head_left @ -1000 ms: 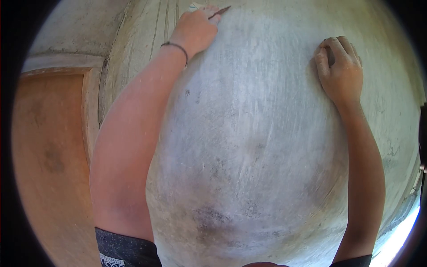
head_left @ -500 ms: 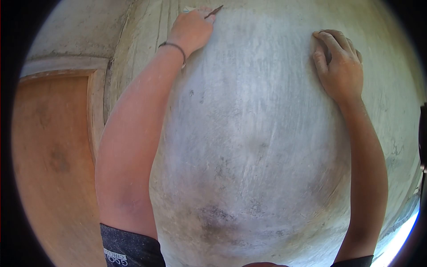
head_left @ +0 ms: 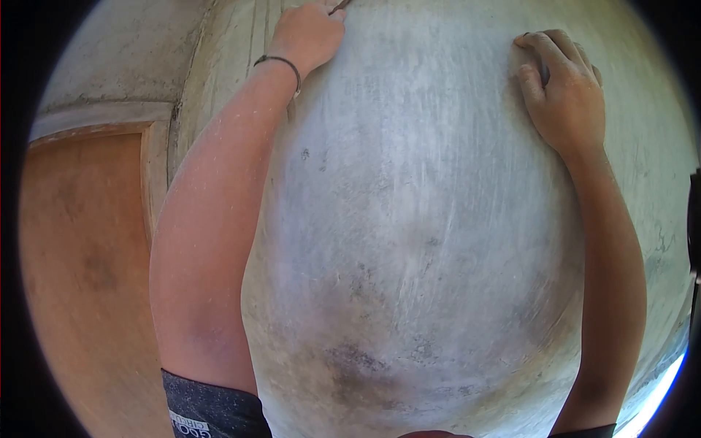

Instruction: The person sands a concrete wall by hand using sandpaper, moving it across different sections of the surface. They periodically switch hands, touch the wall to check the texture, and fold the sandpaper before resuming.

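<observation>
My left hand (head_left: 308, 36) is raised against the wall at the top of the view, its fingers closed round a thin dark pointed tool (head_left: 339, 6). The frame's upper edge cuts off part of the tool, so its exact kind does not show. A dark band circles the left wrist. To the right, my right hand (head_left: 566, 91) rests on the grey plastered wall (head_left: 416, 182), fingers bent and the thumb apart from the index finger. A dark gap shows between thumb and finger; no held object can be made out there.
A brown wooden door (head_left: 87, 255) in a pale frame (head_left: 157, 168) stands at the left. Dark stains (head_left: 358, 358) mark the lower wall. Bright light enters at the lower right edge, and a dark object (head_left: 695, 226) sits at the far right.
Both hands sit higher in the view; the left also slightly left, the right slightly right. The tool's tip and a pale scrap beside the left hand have gone out of the frame.
</observation>
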`<action>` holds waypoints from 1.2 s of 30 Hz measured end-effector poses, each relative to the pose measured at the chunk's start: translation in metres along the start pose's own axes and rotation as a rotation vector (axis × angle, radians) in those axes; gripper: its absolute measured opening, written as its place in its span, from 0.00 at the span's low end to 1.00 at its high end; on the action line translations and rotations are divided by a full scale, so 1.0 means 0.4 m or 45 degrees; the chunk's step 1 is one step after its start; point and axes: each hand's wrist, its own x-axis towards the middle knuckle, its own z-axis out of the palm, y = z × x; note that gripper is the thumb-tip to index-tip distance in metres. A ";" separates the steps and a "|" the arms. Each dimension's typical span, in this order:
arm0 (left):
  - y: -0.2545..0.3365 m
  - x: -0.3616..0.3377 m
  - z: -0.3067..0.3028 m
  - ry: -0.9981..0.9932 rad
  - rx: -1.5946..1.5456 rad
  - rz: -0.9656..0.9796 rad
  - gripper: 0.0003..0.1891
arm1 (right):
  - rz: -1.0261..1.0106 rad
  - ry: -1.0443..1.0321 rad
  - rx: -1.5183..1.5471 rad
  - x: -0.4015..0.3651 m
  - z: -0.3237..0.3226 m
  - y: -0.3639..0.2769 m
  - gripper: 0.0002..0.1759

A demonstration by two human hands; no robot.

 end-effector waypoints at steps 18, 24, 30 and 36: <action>-0.073 -0.114 -0.015 -0.057 -0.161 0.143 0.20 | 0.012 0.054 0.096 -0.011 -0.001 0.006 0.11; -0.153 -0.120 0.049 0.253 -0.150 0.393 0.23 | 0.054 0.050 0.033 -0.009 0.002 0.000 0.10; -0.044 0.033 -0.017 -0.063 -0.101 -0.227 0.24 | 0.034 0.045 0.070 -0.012 0.006 0.004 0.10; -0.172 -0.174 0.025 0.187 -0.227 0.308 0.21 | -0.021 0.077 0.102 -0.011 0.011 0.009 0.10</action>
